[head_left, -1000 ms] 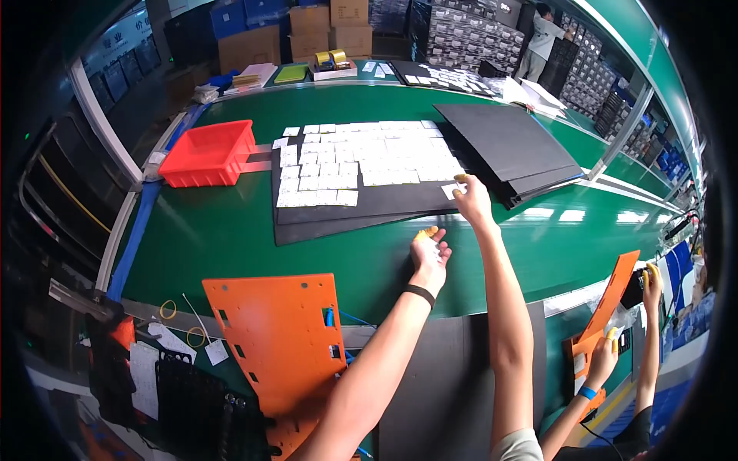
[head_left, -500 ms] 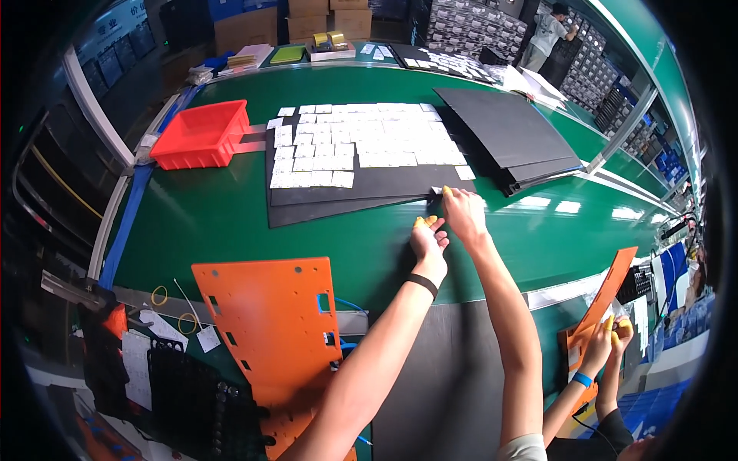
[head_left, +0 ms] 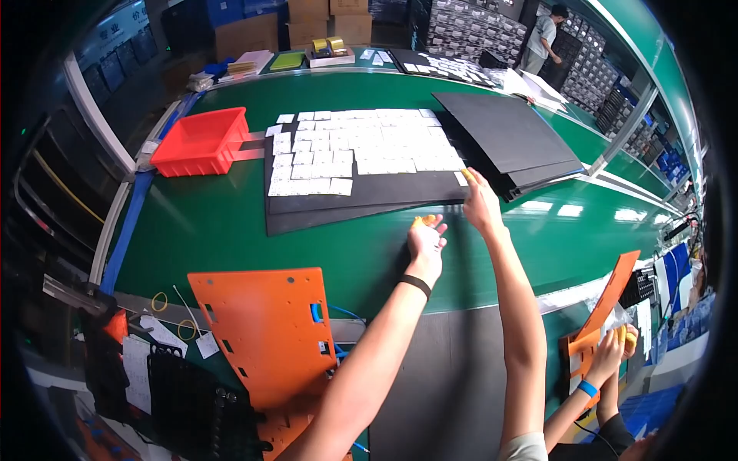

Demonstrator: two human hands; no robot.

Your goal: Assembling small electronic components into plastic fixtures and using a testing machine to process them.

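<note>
while right hand [head_left: 482, 206] fingers pinch a white label [head_left: 461, 178], left hand [head_left: 425, 240] grip unclear, yellow bit half hidden

The left hand [head_left: 425, 240] curls over a small yellow thing [head_left: 422, 220] at its twelve o'clock, too small to tell what it is. The right hand [head_left: 480, 203] covers the corner of the black sheet [head_left: 369, 192]; whether its fingers pinch a white label [head_left: 461, 178] there cannot be told. At five o'clock a co-worker's hands [head_left: 615, 346] hide part of an orange plate [head_left: 607, 307]. The lower frame edge cuts off both forearms and the black tray [head_left: 192, 407].
</note>
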